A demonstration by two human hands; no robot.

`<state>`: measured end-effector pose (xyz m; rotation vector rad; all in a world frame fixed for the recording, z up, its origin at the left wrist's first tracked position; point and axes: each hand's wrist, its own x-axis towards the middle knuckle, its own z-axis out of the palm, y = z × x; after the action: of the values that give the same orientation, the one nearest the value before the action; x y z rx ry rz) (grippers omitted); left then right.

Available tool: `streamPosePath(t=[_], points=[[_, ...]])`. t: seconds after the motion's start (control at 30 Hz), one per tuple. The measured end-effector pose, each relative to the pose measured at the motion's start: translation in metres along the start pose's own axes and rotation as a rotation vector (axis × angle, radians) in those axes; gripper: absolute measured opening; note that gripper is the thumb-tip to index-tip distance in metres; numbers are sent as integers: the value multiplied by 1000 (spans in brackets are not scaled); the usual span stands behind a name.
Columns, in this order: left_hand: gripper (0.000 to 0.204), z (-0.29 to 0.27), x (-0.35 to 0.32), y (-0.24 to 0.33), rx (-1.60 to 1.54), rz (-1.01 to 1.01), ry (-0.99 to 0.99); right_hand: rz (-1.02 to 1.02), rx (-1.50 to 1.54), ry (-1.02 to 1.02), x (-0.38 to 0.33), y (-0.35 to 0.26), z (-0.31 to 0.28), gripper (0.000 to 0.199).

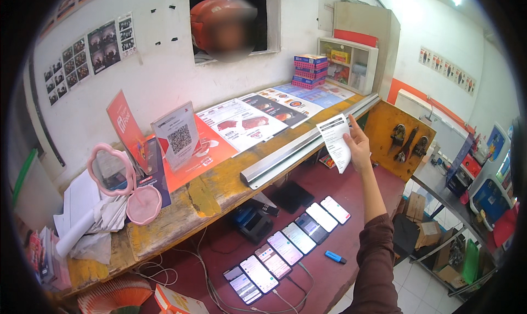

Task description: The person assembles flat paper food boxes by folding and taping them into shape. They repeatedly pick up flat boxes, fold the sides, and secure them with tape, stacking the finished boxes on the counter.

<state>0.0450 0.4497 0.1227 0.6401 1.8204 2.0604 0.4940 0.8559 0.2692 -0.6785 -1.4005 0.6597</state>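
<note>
My right hand (359, 148) is raised over the counter's edge, its index finger stretched up. Pinched between its thumb and other fingers is a printed paper receipt (334, 141). Below, a row of several lit phones (285, 248) lies on the dark red lower table (357, 199), some with charging cables plugged in. A blue marker (335, 257) rests beside them. At the lower edge, an orange and white box (178, 301) stands tilted. A sliver of skin under it may be my left fingertips; the rest of that hand is outside the picture.
The worn yellow wooden counter (203, 199) carries a QR-code stand (178, 136), a pink mirror (112, 168), loose papers and stacked boxes (310, 71). A metal rail (307, 144) runs along its edge. A person in a red helmet (211, 23) is at the window. A card terminal (252, 223) sits below.
</note>
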Motion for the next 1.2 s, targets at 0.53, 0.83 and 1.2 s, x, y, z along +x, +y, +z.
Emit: streamPosePath(t=[0.53, 0.83, 1.2], points=[[15, -34, 9, -3, 41, -54, 45, -41, -195, 12, 120, 7, 167, 36], [19, -48, 7, -3, 85, -62, 99, -131, -442, -5, 178, 29, 249, 59], [20, -53, 16, -11, 85, -183, 90, 29, 70, 49, 186, 31, 270, 50]])
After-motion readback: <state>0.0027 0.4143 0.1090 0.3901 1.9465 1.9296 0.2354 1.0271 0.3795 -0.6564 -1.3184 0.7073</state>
